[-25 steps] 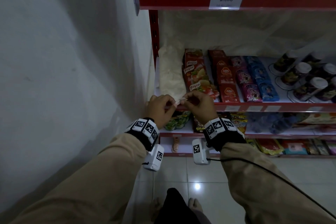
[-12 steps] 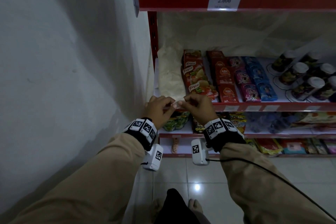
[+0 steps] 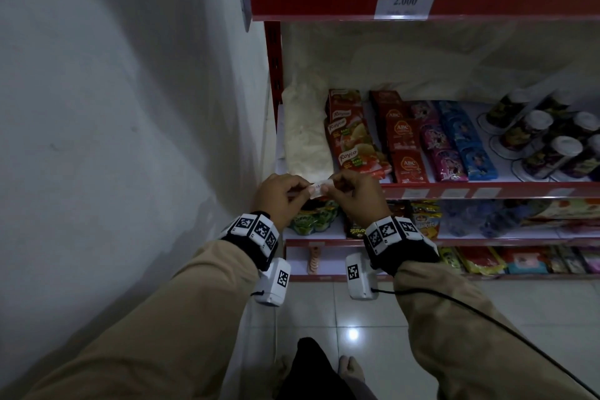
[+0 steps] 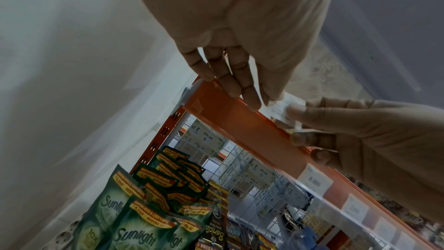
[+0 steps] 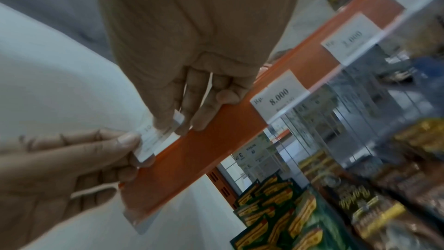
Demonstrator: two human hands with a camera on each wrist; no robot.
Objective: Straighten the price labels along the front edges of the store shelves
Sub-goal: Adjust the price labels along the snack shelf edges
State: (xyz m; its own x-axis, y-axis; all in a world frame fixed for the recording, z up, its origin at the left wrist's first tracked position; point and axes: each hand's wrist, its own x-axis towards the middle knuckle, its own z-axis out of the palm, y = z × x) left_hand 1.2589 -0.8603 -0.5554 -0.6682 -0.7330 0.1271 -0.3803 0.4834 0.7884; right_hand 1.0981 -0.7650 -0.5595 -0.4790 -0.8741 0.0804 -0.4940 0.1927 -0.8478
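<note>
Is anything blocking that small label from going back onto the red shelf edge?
Nothing visible. The label, pinched by left hand and right hand, sits just above a bare stretch of shelf edge.

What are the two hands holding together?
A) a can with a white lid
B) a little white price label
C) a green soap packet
B: the left hand and the right hand each pinch one end of the little white price label at the red shelf edge.

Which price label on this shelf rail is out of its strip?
The leftmost label, pinched between left hand and right hand above the rail; the others sit flat.
</note>
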